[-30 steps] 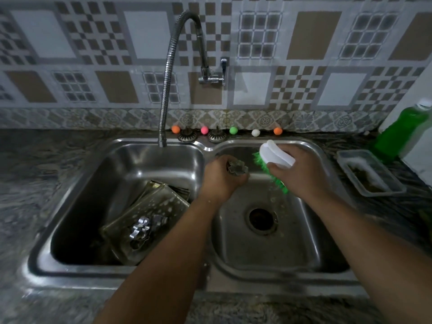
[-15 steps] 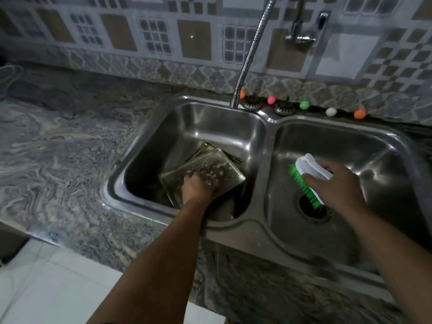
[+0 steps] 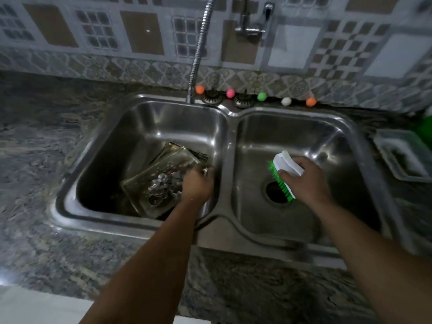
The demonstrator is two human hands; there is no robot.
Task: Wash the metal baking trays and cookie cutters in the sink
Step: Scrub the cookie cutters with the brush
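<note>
Metal baking trays (image 3: 149, 181) lean stacked in the left basin, speckled with droplets. A small heap of shiny cookie cutters (image 3: 161, 183) lies on the top tray. My left hand (image 3: 198, 183) hangs over the trays' right edge, knuckles up and fingers curled down. A small metal cookie cutter (image 3: 205, 170) glints at its fingertips, mostly hidden. My right hand (image 3: 306, 181) grips a white scrub brush with green bristles (image 3: 284, 174) over the drain (image 3: 277, 191) of the right basin.
The double steel sink (image 3: 224, 216) sits in a marbled stone counter. A flexible faucet hose (image 3: 198, 50) rises behind the left basin. Coloured balls (image 3: 230, 93) line the back rim. At the right stand a clear plastic container (image 3: 404, 157) and a green bottle (image 3: 425, 127).
My left hand went from beside the brush down into the left basin, then shifted right, uncovering the cutters on the tray. My right hand keeps the brush over the drain.
</note>
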